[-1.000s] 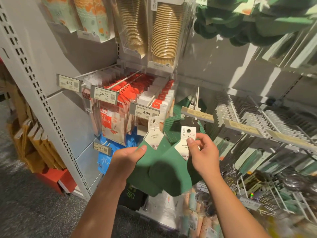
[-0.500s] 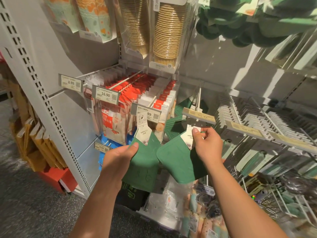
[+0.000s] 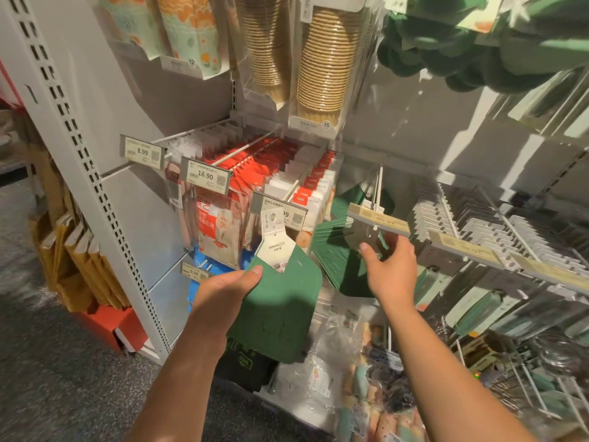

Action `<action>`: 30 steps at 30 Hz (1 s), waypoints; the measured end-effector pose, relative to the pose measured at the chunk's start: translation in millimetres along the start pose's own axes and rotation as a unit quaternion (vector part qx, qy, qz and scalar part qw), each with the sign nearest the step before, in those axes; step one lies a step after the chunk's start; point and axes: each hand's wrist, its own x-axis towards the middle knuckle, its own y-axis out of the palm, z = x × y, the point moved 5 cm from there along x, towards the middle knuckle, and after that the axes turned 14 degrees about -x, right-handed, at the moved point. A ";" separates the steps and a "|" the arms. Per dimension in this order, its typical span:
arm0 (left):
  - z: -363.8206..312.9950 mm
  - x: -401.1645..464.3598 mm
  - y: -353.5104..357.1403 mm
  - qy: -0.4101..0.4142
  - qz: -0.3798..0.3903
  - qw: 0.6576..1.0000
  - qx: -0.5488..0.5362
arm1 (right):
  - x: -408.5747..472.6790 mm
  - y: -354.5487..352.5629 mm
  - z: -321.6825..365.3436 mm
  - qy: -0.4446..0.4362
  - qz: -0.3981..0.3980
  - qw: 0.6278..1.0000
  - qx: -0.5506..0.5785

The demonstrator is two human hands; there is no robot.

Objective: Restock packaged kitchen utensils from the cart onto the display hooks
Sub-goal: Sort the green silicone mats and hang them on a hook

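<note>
My left hand (image 3: pixel 223 291) grips a green flat utensil pack (image 3: pixel 280 311) by its left edge; its white header card (image 3: pixel 275 247) points up. My right hand (image 3: pixel 390 272) is raised under the yellow price strip (image 3: pixel 379 220) of a display hook (image 3: pixel 377 186). Its fingers curl at the top of a second green pack (image 3: pixel 341 266), whose header card is hidden behind the hand and the strip. More green packs (image 3: pixel 347 199) hang further back on that hook. The cart is out of view.
Red and white packets (image 3: pixel 255 167) fill the hooks to the left, with price tags in front. Stacks of paper cups (image 3: pixel 325 68) hang above. Hooks of white-carded utensils (image 3: pixel 462 215) extend to the right. A perforated upright (image 3: pixel 83 173) stands at the left. Bagged goods lie below.
My right hand has carried its green pack up and right to the hook under the price strip. My left hand has stayed low with its pack and shifted slightly left.
</note>
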 end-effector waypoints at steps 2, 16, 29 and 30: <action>2.9 1.8 3.3 -0.008 0.016 1.000 0.008 | -17.4 -0.8 0.9 -0.010 -0.028 1.000 0.005; 13.9 -1.4 40.8 -0.007 0.157 0.983 0.092 | -57.8 -4.2 45.7 -0.094 0.130 0.959 0.235; 14.7 -3.0 55.9 0.082 0.135 0.973 0.168 | -62.3 -17.5 16.6 -0.023 0.073 0.971 0.228; 14.5 -2.7 56.0 0.091 0.129 0.973 0.171 | -61.0 -19.1 14.5 -0.019 0.064 0.972 0.225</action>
